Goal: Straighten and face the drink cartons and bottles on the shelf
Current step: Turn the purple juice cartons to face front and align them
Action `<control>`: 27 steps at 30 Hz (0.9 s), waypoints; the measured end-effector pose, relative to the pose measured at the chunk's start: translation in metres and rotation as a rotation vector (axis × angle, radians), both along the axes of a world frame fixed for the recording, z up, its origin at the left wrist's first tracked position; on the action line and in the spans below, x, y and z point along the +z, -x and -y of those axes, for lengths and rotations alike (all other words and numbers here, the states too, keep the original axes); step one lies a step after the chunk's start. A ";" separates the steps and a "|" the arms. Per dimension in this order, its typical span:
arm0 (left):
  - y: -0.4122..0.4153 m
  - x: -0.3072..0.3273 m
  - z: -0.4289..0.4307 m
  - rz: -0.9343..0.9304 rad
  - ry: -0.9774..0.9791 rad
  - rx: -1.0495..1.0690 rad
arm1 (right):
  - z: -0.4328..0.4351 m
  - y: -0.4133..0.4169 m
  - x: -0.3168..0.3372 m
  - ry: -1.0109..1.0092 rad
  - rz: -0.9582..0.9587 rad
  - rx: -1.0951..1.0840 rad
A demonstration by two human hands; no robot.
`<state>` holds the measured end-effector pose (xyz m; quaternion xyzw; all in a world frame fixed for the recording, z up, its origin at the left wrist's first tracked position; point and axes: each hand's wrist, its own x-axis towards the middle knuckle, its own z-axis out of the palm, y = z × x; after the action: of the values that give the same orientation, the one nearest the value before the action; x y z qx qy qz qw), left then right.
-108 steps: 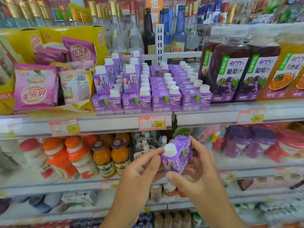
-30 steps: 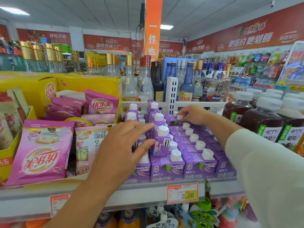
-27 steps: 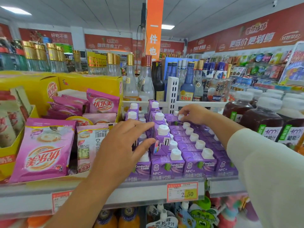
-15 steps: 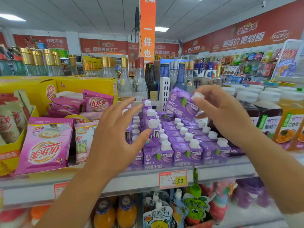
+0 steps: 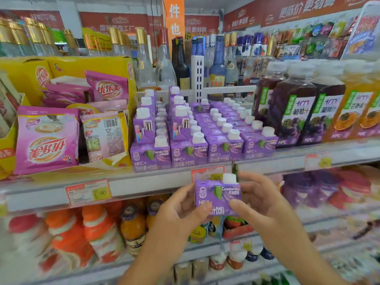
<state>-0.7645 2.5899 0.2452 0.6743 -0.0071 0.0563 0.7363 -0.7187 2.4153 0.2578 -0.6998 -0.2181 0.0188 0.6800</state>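
Purple carton (image 5: 218, 199) upright, pinched between left hand (image 5: 176, 212) and right hand (image 5: 261, 204) below stocked shelf (image 5: 144, 182).

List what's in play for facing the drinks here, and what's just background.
In the job:
- held carton, pinched by left hand and right hand
- shelved cartons
- grape juice bottles

Just there:
- pink sachets
- yellow display box
- price tag
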 end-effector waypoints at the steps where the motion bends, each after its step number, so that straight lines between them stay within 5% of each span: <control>1: 0.001 -0.004 0.000 -0.020 0.021 -0.011 | -0.002 0.003 -0.006 -0.044 -0.005 -0.020; 10: 0.010 -0.022 -0.005 -0.032 0.109 -0.021 | -0.008 0.012 -0.028 -0.056 0.068 -0.095; 17: 0.022 -0.022 0.007 0.042 0.048 -0.065 | -0.020 0.020 -0.046 0.293 0.304 -0.224; 23: 0.020 -0.028 0.004 0.066 -0.068 0.105 | -0.010 0.028 -0.041 -0.096 -0.025 0.073; 27: 0.017 -0.032 -0.002 -0.056 -0.001 -0.024 | -0.001 0.032 -0.038 -0.200 -0.256 0.240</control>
<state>-0.7813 2.5923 0.2137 0.6757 0.0054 0.0285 0.7366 -0.7510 2.4161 0.2194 -0.5898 -0.2124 0.1668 0.7611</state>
